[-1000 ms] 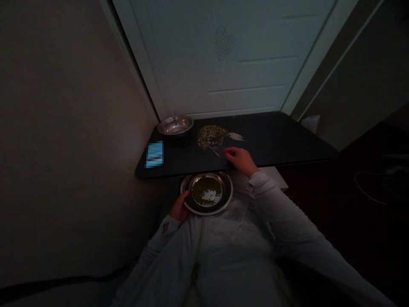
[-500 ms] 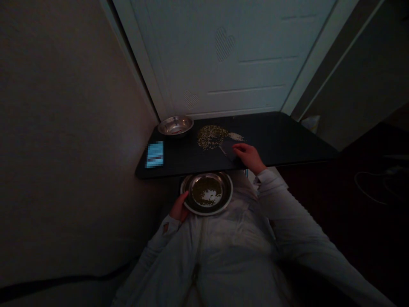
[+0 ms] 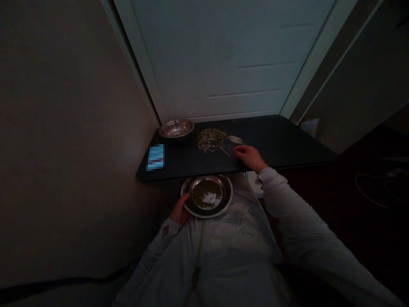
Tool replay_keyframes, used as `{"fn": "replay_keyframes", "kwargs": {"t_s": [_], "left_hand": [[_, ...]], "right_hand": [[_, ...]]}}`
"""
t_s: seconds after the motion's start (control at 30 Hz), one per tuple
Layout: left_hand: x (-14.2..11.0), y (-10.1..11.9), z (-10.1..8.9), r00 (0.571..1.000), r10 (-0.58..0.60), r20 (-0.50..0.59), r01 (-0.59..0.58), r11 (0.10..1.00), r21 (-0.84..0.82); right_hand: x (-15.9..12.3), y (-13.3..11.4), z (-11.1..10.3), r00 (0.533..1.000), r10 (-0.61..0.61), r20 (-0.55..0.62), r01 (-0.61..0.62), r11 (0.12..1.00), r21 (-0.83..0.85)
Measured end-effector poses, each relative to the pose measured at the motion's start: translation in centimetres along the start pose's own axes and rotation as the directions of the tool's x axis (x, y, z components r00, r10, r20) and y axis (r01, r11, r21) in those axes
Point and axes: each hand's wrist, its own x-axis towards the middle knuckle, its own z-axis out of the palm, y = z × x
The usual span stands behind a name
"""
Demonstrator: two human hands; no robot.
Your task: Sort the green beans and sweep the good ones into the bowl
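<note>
A steel bowl (image 3: 228, 202) rests at my lap, just below the table's front edge, with my left hand (image 3: 180, 210) closed on its left rim. Green grains (image 3: 200, 192) cover much of its bottom, and a patch of white grains (image 3: 211, 198) lies among them. Over the table, my right hand (image 3: 251, 156) pinches a thin, flat, dark card-like piece (image 3: 230, 151), whose far edge stands by a spread of mixed green and white grains (image 3: 211, 139). A small pile of white grains (image 3: 236, 139) lies beyond my fingers.
On the dark table (image 3: 287, 140), a second steel bowl (image 3: 176, 129) stands at the back left. In front of it lies a blurred-out blue rectangle (image 3: 155, 157). A white door (image 3: 255, 47) rises behind the table, and a wall (image 3: 79, 128) is close at left.
The card-like piece has tilted slightly in my right hand. My left hand and the bowl keep their place. The whole view has shifted a little as my head moved.
</note>
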Motion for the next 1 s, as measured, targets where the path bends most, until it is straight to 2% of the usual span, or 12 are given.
{"fn": "replay_keyframes", "kwargs": {"t_s": [0.2,0.37,0.57,0.73,1.0], "left_hand": [[0.0,0.1,-0.2,1.0,0.028,0.01,-0.028,1.0,-0.001],[0.0,0.1,-0.4,0.999,0.034,0.006,-0.034,0.999,0.002],[0.0,0.2,-0.7,1.0,0.029,0.013,-0.029,1.0,-0.002],[-0.6,0.5,-0.1,0.999,0.017,0.028,-0.017,1.0,-0.008],[-0.8,0.6,-0.2,0.999,0.038,0.024,-0.038,0.999,-0.007]], "right_hand": [[1.0,1.2,-1.4,0.999,0.03,-0.012,-0.03,0.998,-0.051],[3.4,2.3,-2.0,0.999,0.04,-0.021,-0.042,0.996,-0.081],[5.6,2.5,-3.1,0.997,-0.021,-0.08,0.021,1.0,-0.002],[4.3,2.0,-4.6,0.98,-0.139,-0.145,0.131,0.989,-0.066],[0.5,2.2,-4.9,0.976,-0.219,0.014,0.209,0.906,-0.368]]}}
